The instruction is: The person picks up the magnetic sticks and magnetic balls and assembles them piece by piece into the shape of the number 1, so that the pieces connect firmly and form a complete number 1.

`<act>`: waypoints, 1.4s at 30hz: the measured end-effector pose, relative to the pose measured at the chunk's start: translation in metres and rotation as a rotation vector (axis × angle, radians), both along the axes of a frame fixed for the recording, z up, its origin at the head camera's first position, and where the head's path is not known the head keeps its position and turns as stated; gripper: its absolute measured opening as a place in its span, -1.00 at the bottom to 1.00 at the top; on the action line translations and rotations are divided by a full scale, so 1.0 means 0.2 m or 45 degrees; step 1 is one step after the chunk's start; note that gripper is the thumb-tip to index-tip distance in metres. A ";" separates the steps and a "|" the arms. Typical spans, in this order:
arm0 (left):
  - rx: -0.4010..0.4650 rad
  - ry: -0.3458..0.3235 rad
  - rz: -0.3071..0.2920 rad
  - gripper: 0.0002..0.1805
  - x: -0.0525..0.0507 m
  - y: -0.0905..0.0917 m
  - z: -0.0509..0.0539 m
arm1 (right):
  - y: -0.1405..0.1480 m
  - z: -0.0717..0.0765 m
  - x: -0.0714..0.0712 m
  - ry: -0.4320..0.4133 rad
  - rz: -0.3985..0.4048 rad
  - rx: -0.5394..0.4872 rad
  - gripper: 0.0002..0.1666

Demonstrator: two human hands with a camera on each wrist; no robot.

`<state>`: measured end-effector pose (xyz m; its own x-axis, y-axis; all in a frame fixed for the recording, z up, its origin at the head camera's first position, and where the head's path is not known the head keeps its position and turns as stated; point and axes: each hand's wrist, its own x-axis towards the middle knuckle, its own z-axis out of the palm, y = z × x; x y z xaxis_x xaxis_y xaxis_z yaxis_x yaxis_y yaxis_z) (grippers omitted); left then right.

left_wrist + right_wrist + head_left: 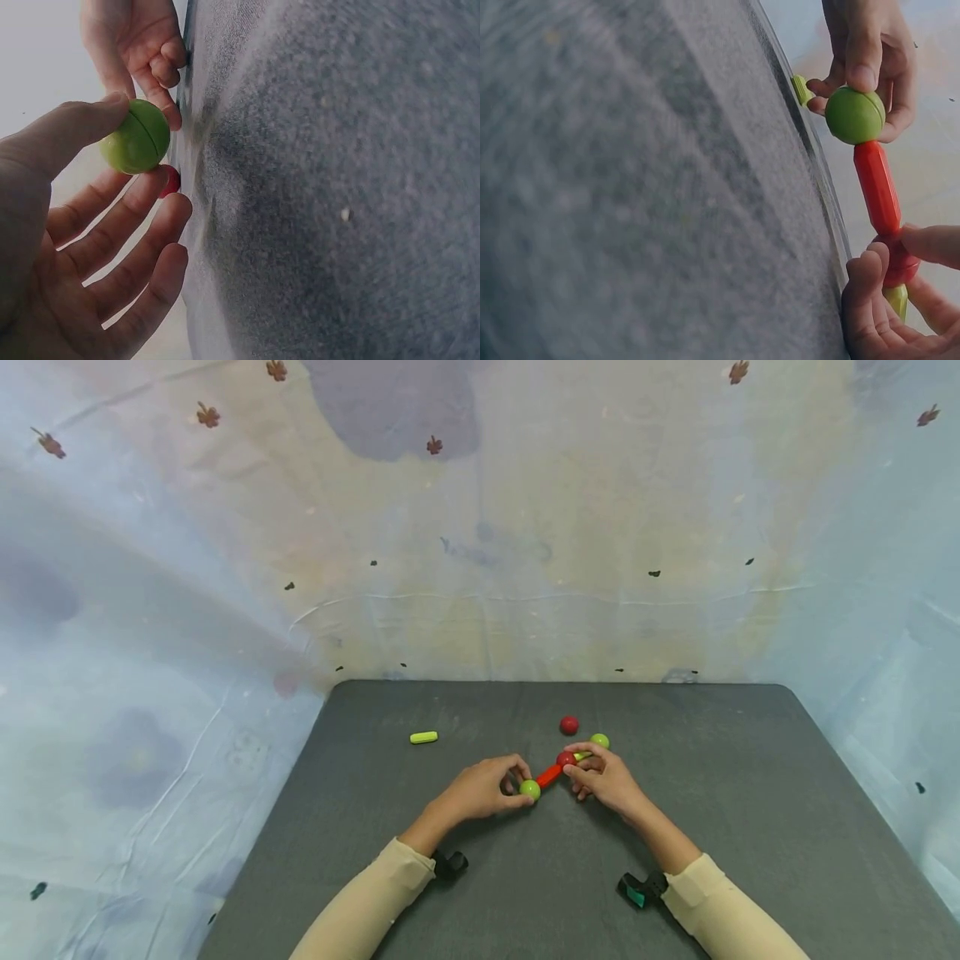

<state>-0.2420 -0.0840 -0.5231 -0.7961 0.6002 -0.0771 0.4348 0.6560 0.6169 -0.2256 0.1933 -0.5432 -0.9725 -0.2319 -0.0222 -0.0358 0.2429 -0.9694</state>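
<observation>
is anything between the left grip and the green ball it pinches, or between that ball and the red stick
Nothing visible is in the way. The left grip pinches the green ball directly, and the red stick appears to meet that ball with nothing between. The loose red ball lies apart, farther out on the table.

Our left arm (pixel 363 897) reaches in from seven o'clock and our right arm (pixel 735 906) from five, both forearms sleeved. Past the left wrist (pixel 424 832), our left grip (pixel 482 789) turns toward two o'clock, pinching between thumb (pixel 71 131) and first two fingertips, its ring and little fingers (pixel 154 289) fanned clear. Our right grip (pixel 611 779) points to ten o'clock, thumb and forefinger pinching, the other fingers (pixel 866 281) curled.
</observation>
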 end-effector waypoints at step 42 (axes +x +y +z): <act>-0.098 0.156 0.178 -0.69 -0.13 -0.26 0.03 | -0.03 0.00 0.00 0.036 -0.065 0.107 -0.52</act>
<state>-0.2670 -0.1364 -0.5174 -0.8775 0.4793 -0.0159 0.4049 0.7583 0.5110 -0.2260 0.1879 -0.5437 -0.9835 -0.1803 -0.0118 -0.0483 0.3253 -0.9444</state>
